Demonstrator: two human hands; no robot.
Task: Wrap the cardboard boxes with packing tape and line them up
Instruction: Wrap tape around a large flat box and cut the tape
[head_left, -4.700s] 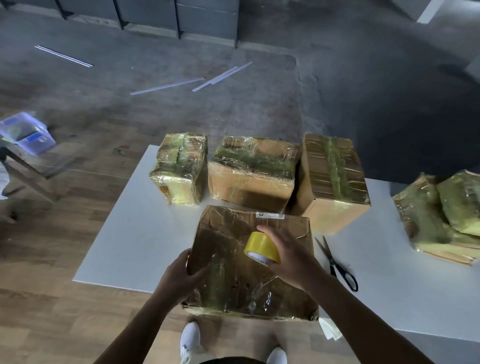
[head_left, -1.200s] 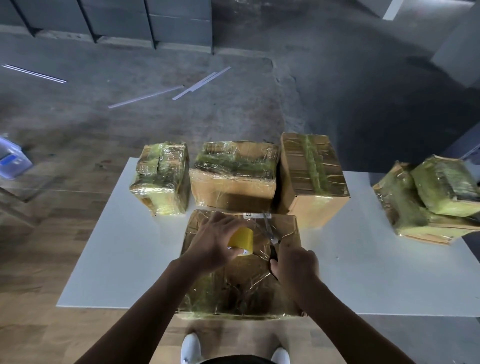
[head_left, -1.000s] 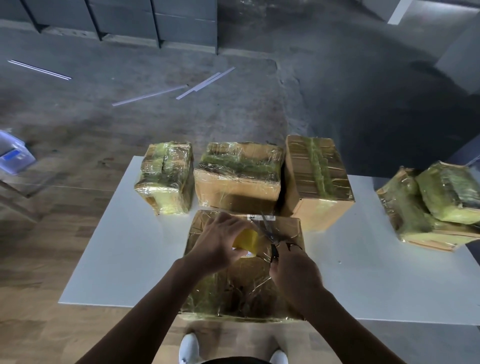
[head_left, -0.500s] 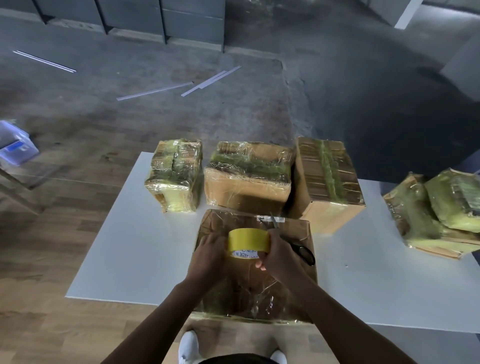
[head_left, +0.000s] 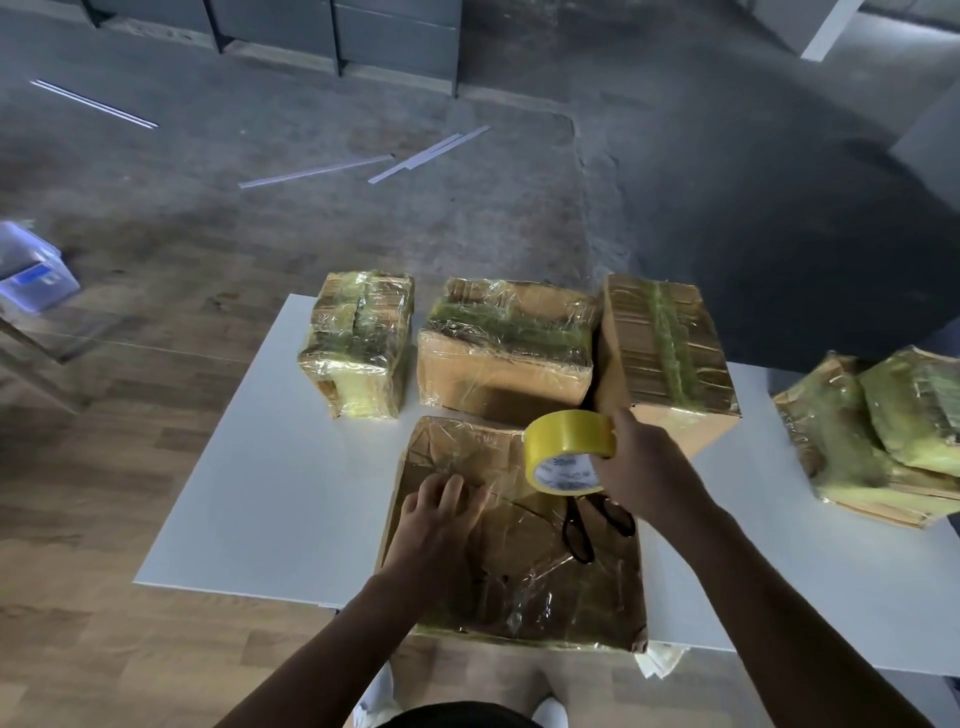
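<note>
Bare tabletop (head_left: 260, 467) is lying open along the left of the frame, beside the large flat box (head_left: 519, 582); another open stretch is running between the right box (head_left: 670, 353) of the upper row and the pile of wrapped boxes (head_left: 883, 447) at the right edge; the small box (head_left: 358, 343) and middle box (head_left: 504, 358) are leaving a narrow gap; middle box and right box are touching; scissors (head_left: 592, 519) are lying on the flat box, under the right grip (head_left: 644, 467) holding the tape roll (head_left: 569, 447); the left grip (head_left: 441, 514) is pressing its left half.

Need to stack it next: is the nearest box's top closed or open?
Closed: the nearest box has its top flat and taped over, the left hand and scissors resting on it.
</note>
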